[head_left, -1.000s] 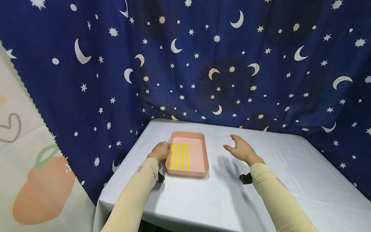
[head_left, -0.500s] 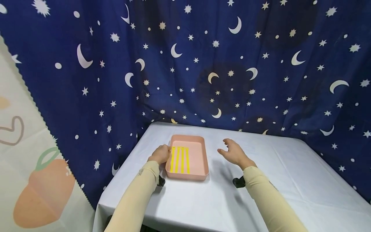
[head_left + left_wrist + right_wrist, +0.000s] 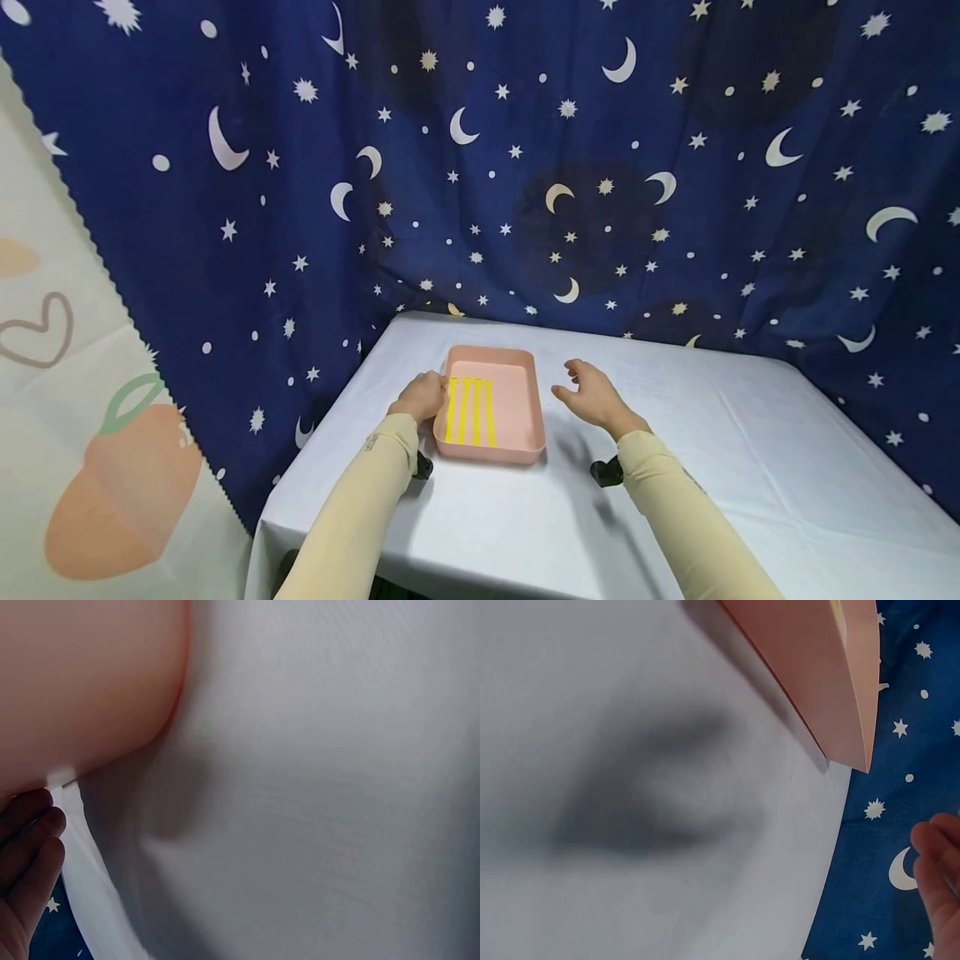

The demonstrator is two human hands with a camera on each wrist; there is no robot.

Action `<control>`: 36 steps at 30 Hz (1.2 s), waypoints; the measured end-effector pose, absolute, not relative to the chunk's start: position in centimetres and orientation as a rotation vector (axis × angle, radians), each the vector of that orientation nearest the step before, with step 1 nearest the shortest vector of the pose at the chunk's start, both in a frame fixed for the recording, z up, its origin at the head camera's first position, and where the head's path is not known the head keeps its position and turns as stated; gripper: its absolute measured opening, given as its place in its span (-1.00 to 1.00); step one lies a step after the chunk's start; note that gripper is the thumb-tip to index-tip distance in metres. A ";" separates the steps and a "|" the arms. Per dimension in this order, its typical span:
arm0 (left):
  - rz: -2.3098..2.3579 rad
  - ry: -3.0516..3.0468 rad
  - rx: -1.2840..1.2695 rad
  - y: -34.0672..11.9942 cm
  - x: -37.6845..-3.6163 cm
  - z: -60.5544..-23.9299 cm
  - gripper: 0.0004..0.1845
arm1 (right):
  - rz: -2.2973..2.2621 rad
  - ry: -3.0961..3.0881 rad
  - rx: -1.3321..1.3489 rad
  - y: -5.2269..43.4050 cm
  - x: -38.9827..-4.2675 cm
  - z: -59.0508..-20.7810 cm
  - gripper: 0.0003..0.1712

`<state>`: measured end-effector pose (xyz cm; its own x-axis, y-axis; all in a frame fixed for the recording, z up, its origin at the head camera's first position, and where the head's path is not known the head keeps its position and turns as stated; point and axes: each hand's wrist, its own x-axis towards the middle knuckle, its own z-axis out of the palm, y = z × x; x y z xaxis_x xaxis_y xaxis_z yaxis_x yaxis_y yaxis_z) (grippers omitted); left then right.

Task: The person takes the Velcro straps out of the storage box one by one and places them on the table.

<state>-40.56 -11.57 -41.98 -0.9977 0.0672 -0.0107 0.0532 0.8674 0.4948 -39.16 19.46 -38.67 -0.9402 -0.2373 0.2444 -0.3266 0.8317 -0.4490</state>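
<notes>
Pink tray (image 3: 517,433) on white table (image 3: 720,467), four yellow strips (image 3: 469,410) lying inside. Left hand (image 3: 424,395) grips tray's left rim, fingers curled. Right hand (image 3: 591,392) hovers right of tray, fingers relaxed, holding nothing. Starry curtain (image 3: 525,167) hangs behind tray.
</notes>
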 end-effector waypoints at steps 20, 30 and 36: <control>0.812 2.991 0.059 -11.6 -40.9 -42.2 -0.57 | 0.790 -2.769 0.498 17.0 -39.1 -39.2 -0.45; 0.867 2.989 0.058 -11.5 -40.9 -42.3 -0.57 | 0.841 -2.793 0.529 15.7 -39.1 -39.7 -0.49; 0.871 2.997 0.071 -11.6 -40.8 -42.3 -0.57 | 0.849 -2.821 0.524 15.3 -39.3 -40.0 -0.46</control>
